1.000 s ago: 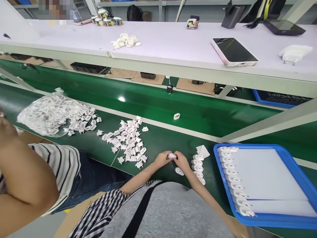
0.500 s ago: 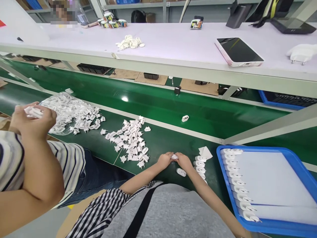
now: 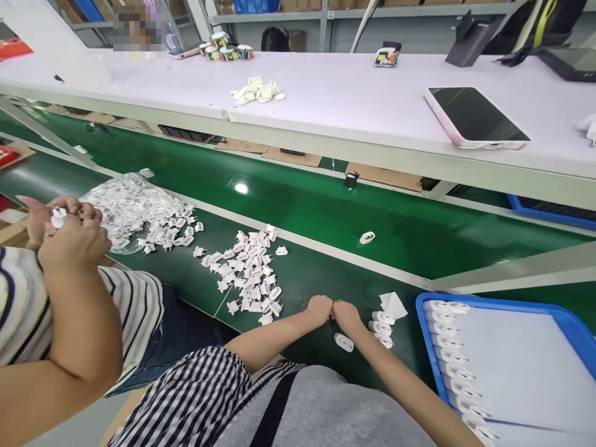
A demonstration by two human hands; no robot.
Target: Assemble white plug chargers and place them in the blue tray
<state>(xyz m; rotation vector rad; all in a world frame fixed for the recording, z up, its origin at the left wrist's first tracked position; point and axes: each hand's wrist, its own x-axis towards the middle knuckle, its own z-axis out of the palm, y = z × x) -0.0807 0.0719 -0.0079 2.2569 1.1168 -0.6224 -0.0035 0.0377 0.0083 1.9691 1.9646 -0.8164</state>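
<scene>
My left hand (image 3: 320,308) and my right hand (image 3: 347,315) are closed into fists with the knuckles pressed together over the green belt (image 3: 326,211). They pinch a small white plug piece that is hidden between them. One finished white piece (image 3: 343,342) lies just below my hands. A short row of the same pieces (image 3: 382,329) sits to the right of my right hand. A loose pile of white plug parts (image 3: 249,276) lies to the left of my left hand.
A blue tray (image 3: 426,335) at the right holds a row of white pieces (image 3: 454,372) along its left edge. A co-worker's hands (image 3: 65,226) hold a part beside a clear bag of parts (image 3: 135,211). A lone piece (image 3: 367,237) rides the belt. A tablet (image 3: 475,118) lies on the shelf.
My hands have closed tighter together, so the white piece no longer shows between them. The co-worker's hands came up into view. The camera tilted slightly.
</scene>
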